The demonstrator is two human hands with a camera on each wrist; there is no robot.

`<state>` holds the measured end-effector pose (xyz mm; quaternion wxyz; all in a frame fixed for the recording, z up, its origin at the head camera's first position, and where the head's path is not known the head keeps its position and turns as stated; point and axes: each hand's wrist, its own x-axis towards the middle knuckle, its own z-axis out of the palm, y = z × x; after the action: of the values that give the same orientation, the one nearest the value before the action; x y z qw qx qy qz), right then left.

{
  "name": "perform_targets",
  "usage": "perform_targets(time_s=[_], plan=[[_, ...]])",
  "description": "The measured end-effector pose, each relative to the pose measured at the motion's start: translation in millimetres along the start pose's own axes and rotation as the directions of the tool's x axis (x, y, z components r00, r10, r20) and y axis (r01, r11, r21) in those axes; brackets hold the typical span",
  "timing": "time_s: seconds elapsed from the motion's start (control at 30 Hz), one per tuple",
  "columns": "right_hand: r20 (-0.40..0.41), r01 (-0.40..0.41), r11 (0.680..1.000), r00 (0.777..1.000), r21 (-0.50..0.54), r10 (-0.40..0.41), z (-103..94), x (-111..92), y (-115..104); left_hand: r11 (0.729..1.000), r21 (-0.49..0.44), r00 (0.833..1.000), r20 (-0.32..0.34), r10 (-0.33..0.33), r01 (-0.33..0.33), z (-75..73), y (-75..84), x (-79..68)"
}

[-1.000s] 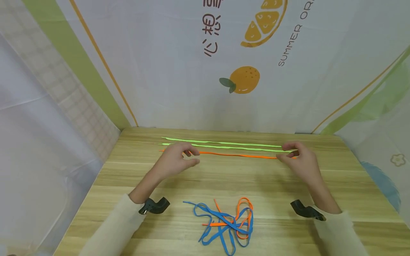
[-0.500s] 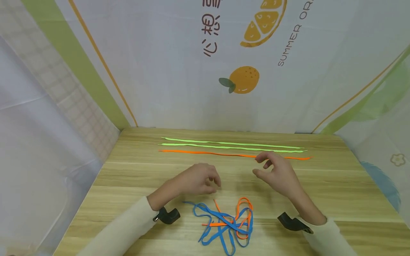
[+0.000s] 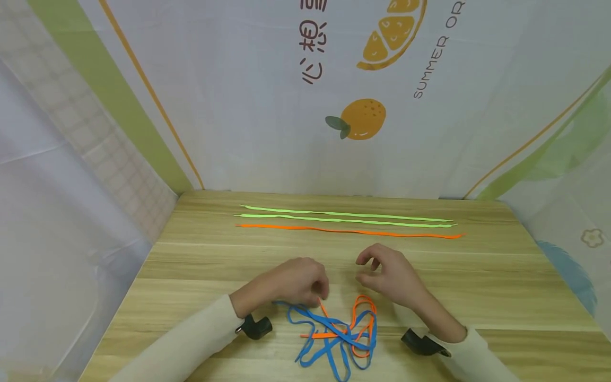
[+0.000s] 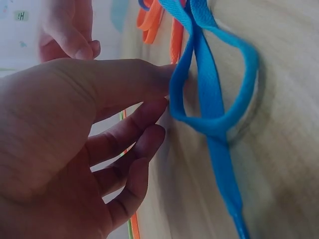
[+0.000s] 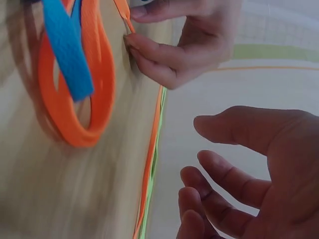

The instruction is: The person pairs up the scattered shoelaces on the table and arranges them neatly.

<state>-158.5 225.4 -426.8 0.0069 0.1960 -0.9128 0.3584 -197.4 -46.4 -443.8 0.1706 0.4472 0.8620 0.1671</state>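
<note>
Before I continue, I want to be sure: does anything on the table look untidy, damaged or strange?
Nothing looks spilled or visibly damaged. Only the tangle of blue and orange laces stands out: it lies crossed and looped nearest the person, while two green laces and another orange lace lie nearly straight behind.

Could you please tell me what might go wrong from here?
The blue lace crosses over the tangled orange lace, so pulling the orange one could drag the blue along. The left hand has its thumb and finger only at the orange lace's thin tip, which might slip away. The right hand holds nothing, so the blue lace may shift unsteadied.
</note>
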Motion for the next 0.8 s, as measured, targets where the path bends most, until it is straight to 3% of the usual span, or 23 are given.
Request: perform_targets(time_s=[0.43, 0.67, 0.8], plan=[[0.137, 0.022, 1.0, 0.99, 0.018, -0.024, 19.7, 5, -2, 0.998, 0.003, 0.998, -0.033, 0.059, -0.059, 3.1, -2.2, 1.7], [0.229, 0.06, 0.993, 0.97, 0.1, -0.082, 28.3, 7, -3, 0.991, -0.13, 0.996, -0.093, 0.015, -0.027, 0.9, -3.0, -0.2], [0.25, 0.073, 0.987, 0.962, 0.145, -0.108, 31.8, 8, -5, 0.983, -0.176, 0.988, -0.151, 0.014, -0.041, -5.4, -1.6, -1.2]])
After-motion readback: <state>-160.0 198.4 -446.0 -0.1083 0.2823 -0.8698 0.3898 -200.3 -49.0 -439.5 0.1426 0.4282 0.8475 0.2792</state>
